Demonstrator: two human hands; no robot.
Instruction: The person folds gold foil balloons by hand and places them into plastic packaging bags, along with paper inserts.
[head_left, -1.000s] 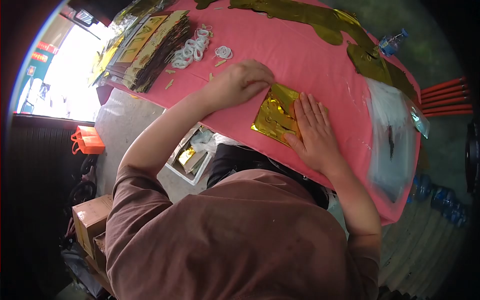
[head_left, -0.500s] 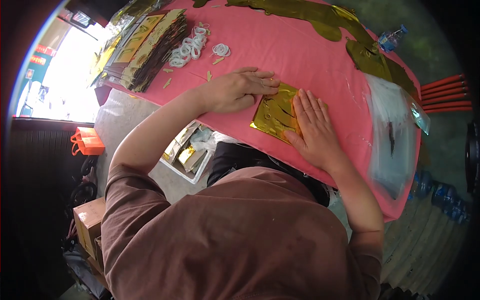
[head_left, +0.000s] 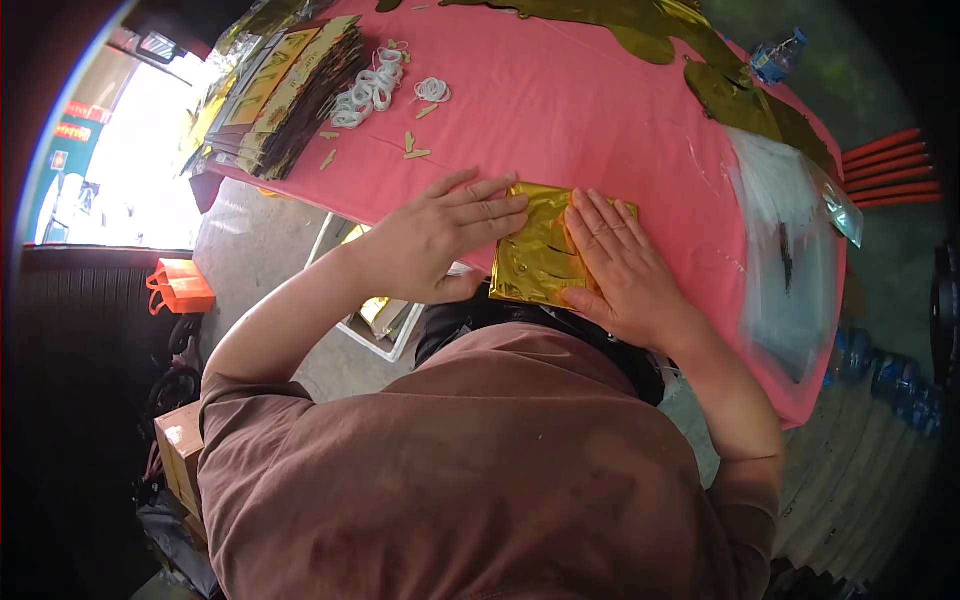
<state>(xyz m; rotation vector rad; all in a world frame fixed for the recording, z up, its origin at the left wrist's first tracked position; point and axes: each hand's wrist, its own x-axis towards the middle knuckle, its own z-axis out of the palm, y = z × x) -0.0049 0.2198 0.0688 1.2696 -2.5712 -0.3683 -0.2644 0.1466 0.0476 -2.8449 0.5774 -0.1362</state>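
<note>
A folded gold foil sheet (head_left: 538, 250) lies flat at the near edge of the pink-covered table (head_left: 560, 110). My left hand (head_left: 450, 230) is spread, its fingertips touching the foil's upper left side. Flat on the foil's right part rests my right hand (head_left: 620, 260), fingers stretched out and thumb apart. Creases show in the foil between the two hands.
Stacked printed packets (head_left: 290, 95) stand at the far left, beside white string coils (head_left: 370, 88) and small tan pieces (head_left: 415, 150). Clear plastic bags (head_left: 785, 270) lie at the right, with gold foil (head_left: 740, 100) and a bottle (head_left: 778, 58) beyond. A white box (head_left: 395, 335) sits below the table.
The gold foil has shifted left and toward my body and now sits straighter. My left hand has moved left and nearer, with its fingers more spread. My right hand has stayed on the foil.
</note>
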